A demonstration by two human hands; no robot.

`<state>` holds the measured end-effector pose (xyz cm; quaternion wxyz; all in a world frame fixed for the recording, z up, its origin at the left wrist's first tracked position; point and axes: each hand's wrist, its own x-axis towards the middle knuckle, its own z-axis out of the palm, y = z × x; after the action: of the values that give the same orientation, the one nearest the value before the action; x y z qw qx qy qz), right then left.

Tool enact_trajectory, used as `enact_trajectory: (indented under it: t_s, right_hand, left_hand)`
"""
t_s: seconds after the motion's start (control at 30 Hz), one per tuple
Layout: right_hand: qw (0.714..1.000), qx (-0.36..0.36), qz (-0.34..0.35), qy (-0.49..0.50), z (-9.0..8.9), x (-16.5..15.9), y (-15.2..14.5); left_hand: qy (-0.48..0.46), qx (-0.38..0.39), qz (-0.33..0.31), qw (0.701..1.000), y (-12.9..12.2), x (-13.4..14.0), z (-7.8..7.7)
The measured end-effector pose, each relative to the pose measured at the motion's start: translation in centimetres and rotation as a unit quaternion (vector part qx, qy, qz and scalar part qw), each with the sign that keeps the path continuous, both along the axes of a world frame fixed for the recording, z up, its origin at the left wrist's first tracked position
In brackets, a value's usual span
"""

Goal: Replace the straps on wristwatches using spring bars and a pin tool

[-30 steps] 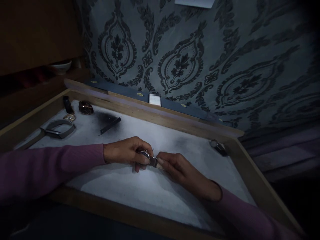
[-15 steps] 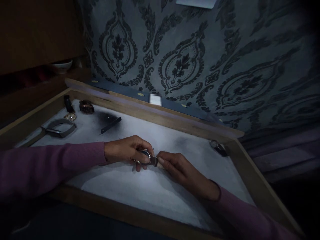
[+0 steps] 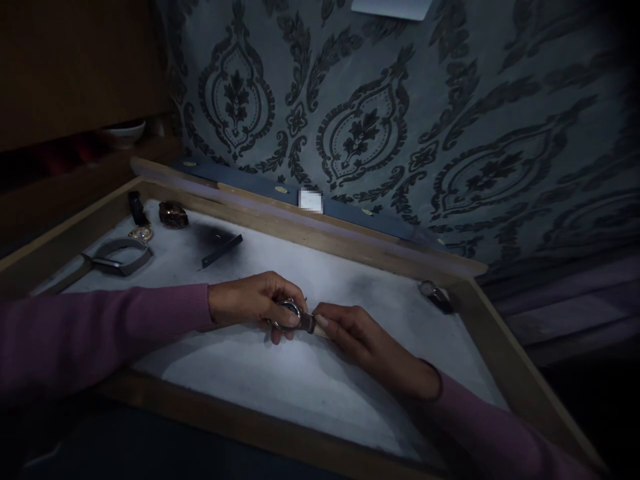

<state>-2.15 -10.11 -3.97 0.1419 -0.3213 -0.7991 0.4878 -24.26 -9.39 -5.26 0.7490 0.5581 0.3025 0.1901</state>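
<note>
Watch (image 3: 289, 307): near the middle of the frame, between the 2 hands, its round face ringed in shiny metal
Brown strap (image 3: 307, 323): runs from the case towards the right of the frame
Left hand (image 3: 265, 299): clasped around the watch case, thumb across the lower part of the face, some fingertips showing beneath
Right hand (image 3: 357, 337): thumb and fingers pinched on the far part of the strap, just beside the left hand
Sleeves (image 3: 165, 310): purple, 1 from the left edge, 1 from the lower right
Tray (image 3: 225, 417): wooden-sided with a whitish base, below the hands; too dark to tell whether the watch touches it
Upper left of tray: gold-coloured watch (image 3: 141, 233) with a black strap, a brown shiny band (image 3: 173, 215) near it, a grey looped band (image 3: 123, 257) lower down
Dark flat strip (image 3: 221, 251): lying slantwise, left of centre, above the left hand
Right side of tray: another watch (image 3: 436, 295), dark, near the wooden wall
Backdrop: patterned covering (image 3: 360, 133) across the top
</note>
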Motion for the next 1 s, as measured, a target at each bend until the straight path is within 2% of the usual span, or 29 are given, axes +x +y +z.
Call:
enact_trajectory:
  t_s: [0.5, 0.77, 1.0]
  right_hand:
    - [0.999, 0.020, 0.004, -0.028, -0.29, 0.14, 0.14]
    - [0.994, 0.086, 0.031, -0.061, -0.41, 0.28, 0.27]
    - [0.992, 0.107, 0.040, -0.055, -0.35, 0.23, 0.29]
  left_hand:
    - [0.018, 0.002, -0.008, 1.000, 0.03, -0.01, 0.09]
    - [0.006, 0.006, -0.022, 1.000, 0.17, -0.03, -0.44]
    - [0.023, 0.017, -0.026, 0.999, 0.07, -0.02, -0.23]
